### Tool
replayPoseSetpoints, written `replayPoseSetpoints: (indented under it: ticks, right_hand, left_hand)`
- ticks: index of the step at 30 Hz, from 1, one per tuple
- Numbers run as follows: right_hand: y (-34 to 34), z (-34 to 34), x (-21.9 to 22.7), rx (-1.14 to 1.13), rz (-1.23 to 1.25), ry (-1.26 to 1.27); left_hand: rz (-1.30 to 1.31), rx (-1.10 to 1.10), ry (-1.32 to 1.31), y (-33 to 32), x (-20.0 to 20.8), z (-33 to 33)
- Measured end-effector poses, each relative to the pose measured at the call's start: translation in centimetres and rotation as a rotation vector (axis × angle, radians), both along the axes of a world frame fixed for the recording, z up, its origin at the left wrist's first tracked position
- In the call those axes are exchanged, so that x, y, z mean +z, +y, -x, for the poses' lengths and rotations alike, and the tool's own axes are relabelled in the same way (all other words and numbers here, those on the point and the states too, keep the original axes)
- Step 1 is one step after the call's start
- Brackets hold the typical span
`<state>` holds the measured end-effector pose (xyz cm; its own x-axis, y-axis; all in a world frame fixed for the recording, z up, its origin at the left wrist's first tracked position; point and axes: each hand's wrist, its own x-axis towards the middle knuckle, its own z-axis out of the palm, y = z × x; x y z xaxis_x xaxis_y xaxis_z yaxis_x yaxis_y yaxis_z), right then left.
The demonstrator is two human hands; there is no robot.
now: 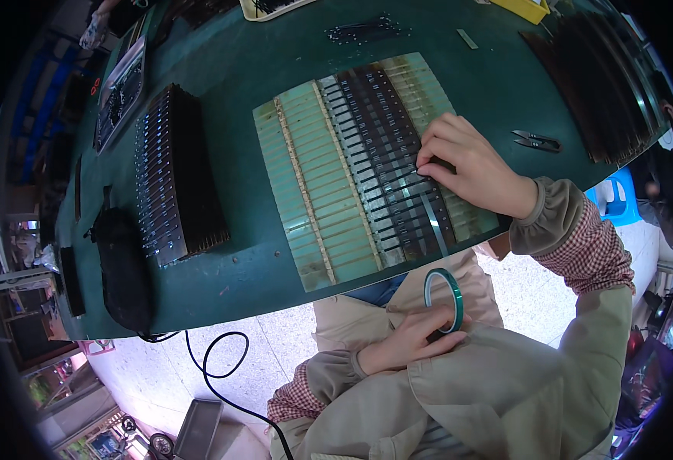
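Note:
In front of me a pale green ribbed board (pixel 309 222) lies on the table, crossed by raised strips. A row of dark flat strips with thin pins (pixel 375 130) is laid side by side across its right half. Below the table edge, my left hand (pixel 413 341) grips a roll of green tape (pixel 456 303). A shiny length of tape (pixel 434 218) runs from the roll up over the dark strips toward my right fingertips. My right hand (pixel 470 165) rests on the strips, thumb and forefinger pinched together at the tape's upper end; the fingers partly hide that end.
Thread snips (pixel 537 142) lie right of the board. A stack of dark strips (pixel 179 176) and a black pouch (pixel 121 264) are on the left, near a tray of small parts (pixel 121 96). More dark strips (pixel 597 84) fill the far right. A black cable (pixel 225 376) hangs below.

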<state>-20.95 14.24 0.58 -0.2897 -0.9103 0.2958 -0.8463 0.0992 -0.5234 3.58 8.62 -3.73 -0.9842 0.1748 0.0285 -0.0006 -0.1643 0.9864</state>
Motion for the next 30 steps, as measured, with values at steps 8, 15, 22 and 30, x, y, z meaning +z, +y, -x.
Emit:
replayPoseSetpoints:
  ticks: [8,15,22,30]
  right_hand:
    - [0.0,0.1,0.2,0.043,-0.016,0.116]
    - [0.9,-1.5,-0.3,0.120,-0.014,0.286]
    - [1.6,-0.8,0.6,0.131,-0.092,0.285]
    - [2.0,-2.5,-0.3,0.114,-0.079,0.422]
  left_hand:
    - [0.016,0.020,0.022,0.2,-0.1,0.0]
    - [0.003,0.032,0.032,0.2,0.0,-0.1]
    - [0.066,-0.002,-0.022,0.1,-0.3,-0.3]
    - [0.067,0.004,0.053,-0.1,0.0,0.1]
